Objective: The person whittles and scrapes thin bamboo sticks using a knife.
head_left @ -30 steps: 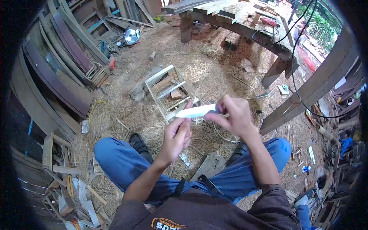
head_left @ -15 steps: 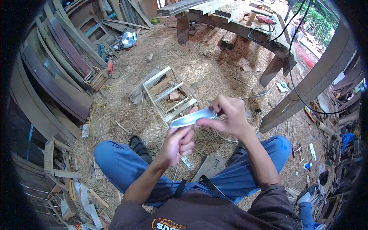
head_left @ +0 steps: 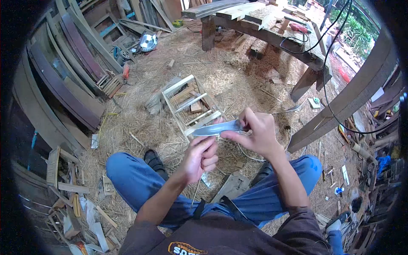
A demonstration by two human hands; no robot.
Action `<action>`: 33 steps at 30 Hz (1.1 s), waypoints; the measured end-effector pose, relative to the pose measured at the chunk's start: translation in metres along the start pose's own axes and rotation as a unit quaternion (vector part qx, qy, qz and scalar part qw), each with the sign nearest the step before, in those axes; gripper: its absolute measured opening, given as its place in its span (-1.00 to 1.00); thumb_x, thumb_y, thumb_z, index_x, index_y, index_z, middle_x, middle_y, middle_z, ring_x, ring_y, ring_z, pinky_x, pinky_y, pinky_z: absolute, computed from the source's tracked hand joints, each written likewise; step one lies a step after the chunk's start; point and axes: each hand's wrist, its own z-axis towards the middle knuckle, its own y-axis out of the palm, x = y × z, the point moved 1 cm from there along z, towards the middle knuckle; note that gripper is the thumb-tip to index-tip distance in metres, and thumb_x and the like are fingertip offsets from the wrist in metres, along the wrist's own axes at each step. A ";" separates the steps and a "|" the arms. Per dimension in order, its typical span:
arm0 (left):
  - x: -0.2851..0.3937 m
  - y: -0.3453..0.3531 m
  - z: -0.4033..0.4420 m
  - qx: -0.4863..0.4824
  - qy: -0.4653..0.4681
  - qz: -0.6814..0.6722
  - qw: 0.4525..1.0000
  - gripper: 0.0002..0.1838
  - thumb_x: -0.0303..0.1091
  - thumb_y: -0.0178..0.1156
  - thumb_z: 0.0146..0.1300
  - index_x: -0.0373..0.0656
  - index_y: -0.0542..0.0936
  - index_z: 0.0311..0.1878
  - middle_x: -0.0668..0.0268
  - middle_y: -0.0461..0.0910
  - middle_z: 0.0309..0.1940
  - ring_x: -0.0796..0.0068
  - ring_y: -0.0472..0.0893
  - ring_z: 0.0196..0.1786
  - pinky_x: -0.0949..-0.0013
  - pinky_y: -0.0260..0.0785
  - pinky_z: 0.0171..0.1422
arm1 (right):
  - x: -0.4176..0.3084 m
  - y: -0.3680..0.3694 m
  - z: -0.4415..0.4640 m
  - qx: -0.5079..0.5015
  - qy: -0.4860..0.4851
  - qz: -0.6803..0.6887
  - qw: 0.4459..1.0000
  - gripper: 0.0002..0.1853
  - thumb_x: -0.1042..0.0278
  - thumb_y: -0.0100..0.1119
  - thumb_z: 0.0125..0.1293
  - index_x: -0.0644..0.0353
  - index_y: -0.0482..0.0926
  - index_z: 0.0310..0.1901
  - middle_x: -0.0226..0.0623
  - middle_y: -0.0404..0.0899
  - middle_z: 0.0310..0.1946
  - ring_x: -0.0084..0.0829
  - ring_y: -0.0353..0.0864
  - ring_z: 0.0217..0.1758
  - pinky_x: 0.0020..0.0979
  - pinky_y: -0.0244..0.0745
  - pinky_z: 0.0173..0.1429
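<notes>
My right hand (head_left: 260,131) is closed round the handle of a broad-bladed knife (head_left: 219,128), its thumb laid along the blade. The shiny blade points left, above my left hand (head_left: 199,158). The fingers of that hand are curled in a pinch just under the blade's tip end. A thin strip (head_left: 195,193), which looks like bamboo or cane, runs down below the left hand; the grip on it is partly hidden. Beyond the blade, a slatted wooden frame (head_left: 191,104) lies on the ground with wood pieces inside it.
Shavings and thin strips cover the ground around my legs (head_left: 136,178). A wooden workbench (head_left: 276,36) with a red power tool (head_left: 298,28) stands ahead. A post (head_left: 344,95) and black cable (head_left: 326,80) are at right. Boards (head_left: 72,80) lean at left near a circular saw (head_left: 148,41).
The knife blade has tilted slightly more level, and its tip sits a little higher. Both hands keep their grips. The whole view has shifted a little.
</notes>
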 end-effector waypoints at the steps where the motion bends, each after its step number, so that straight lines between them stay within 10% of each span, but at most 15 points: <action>1: 0.001 0.004 0.000 -0.002 0.008 0.002 1.000 -0.46 -0.22 -0.11 0.65 0.27 0.15 0.63 0.60 -0.01 -0.58 0.76 -0.02 -0.66 0.56 -0.18 -0.62 | 0.006 0.000 0.002 0.039 -0.005 0.018 0.999 -0.42 -0.07 0.65 0.03 0.11 0.38 -0.46 -0.43 0.39 -0.66 -0.50 0.42 -0.64 -0.41 0.29 -0.52; 21: 0.007 -0.005 0.005 -0.022 0.011 -0.002 1.000 -0.47 -0.17 -0.13 0.66 0.32 0.15 0.63 0.63 -0.04 -0.61 0.76 -0.04 -0.68 0.56 -0.25 -0.64 | 0.033 -0.009 0.012 0.060 0.091 -0.062 0.992 -0.42 -0.22 0.56 0.06 0.08 0.43 -0.50 -0.37 0.48 -0.69 -0.36 0.54 -0.65 -0.29 0.39 -0.51; 25: 0.003 0.003 0.003 0.034 -0.034 -0.019 0.999 -0.46 -0.19 -0.14 0.66 0.32 0.15 0.63 0.63 -0.04 -0.61 0.75 -0.05 -0.67 0.56 -0.23 -0.63 | 0.004 0.007 0.003 0.031 -0.041 -0.014 0.999 -0.45 -0.06 0.63 0.06 0.19 0.46 -0.49 -0.33 0.37 -0.65 -0.44 0.45 -0.60 -0.41 0.33 -0.47; 29: -0.005 -0.001 -0.002 -0.061 -0.025 -0.014 0.998 -0.46 -0.18 -0.15 0.67 0.31 0.14 0.64 0.62 -0.02 -0.61 0.74 -0.04 -0.66 0.56 -0.21 -0.63 | 0.060 -0.010 0.017 0.149 0.183 -0.093 0.967 -0.44 -0.15 0.54 0.13 0.14 0.42 -0.43 -0.24 0.48 -0.63 -0.32 0.48 -0.63 -0.29 0.35 -0.49; 33: 0.004 -0.004 -0.001 -0.048 0.072 -0.007 0.996 -0.46 -0.18 -0.18 0.67 0.24 0.11 0.65 0.60 -0.01 -0.58 0.75 0.01 -0.64 0.59 -0.14 -0.63 | 0.046 -0.022 0.006 0.125 0.176 -0.060 0.975 -0.47 -0.12 0.54 0.16 0.15 0.45 -0.34 -0.34 0.49 -0.62 -0.42 0.47 -0.62 -0.33 0.35 -0.48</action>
